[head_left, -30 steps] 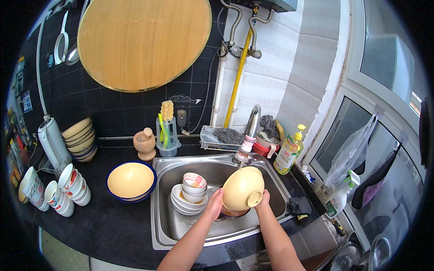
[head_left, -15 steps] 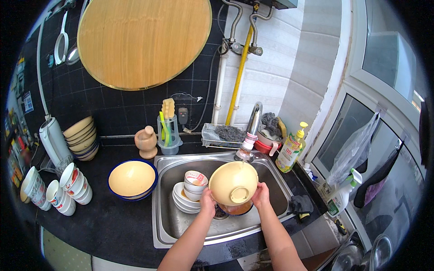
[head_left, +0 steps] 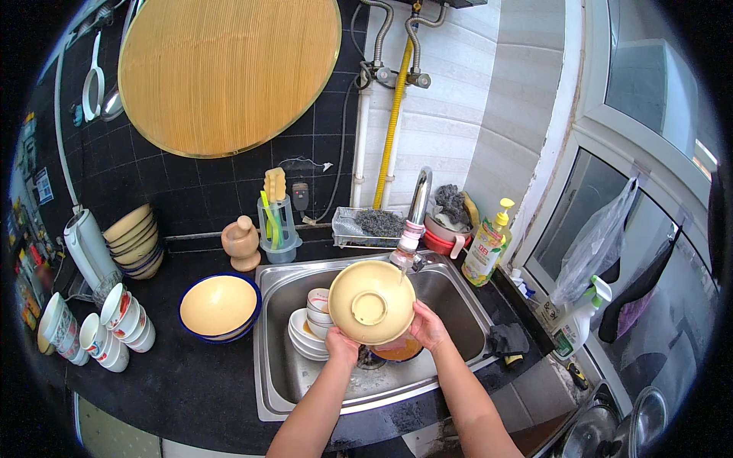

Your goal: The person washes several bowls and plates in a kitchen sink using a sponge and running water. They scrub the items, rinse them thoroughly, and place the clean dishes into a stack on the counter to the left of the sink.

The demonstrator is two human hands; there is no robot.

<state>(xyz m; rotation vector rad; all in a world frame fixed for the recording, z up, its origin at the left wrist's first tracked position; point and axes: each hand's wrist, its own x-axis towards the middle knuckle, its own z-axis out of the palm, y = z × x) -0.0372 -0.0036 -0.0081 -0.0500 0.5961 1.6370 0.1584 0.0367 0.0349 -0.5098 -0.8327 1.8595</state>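
Between my two hands a cream-yellow bowl (head_left: 372,304) is held tilted over the sink, its outside and foot ring facing me. My left hand (head_left: 342,347) grips its lower left rim, and my right hand (head_left: 429,327) grips the lower right rim. Just behind the bowl is the faucet (head_left: 412,227), with a thin stream falling onto the bowl's outside. Partly hidden beneath it in the sink sits another bowl (head_left: 397,352) with brownish liquid. To the left stand stacked small white bowls (head_left: 318,307) on white plates (head_left: 307,348).
The steel sink (head_left: 276,382) is set into a dark counter. At its left lie wide blue-rimmed bowls (head_left: 220,305), a wooden mortar (head_left: 241,244) and stacked white cups (head_left: 126,317). A soap bottle (head_left: 487,248), a red pot (head_left: 441,240) and a dark cloth (head_left: 508,341) border the right side.
The bowl has turned so that its foot ring faces me more squarely, and water now runs onto its outside. Both hands still hold it. The whole view has shifted slightly.
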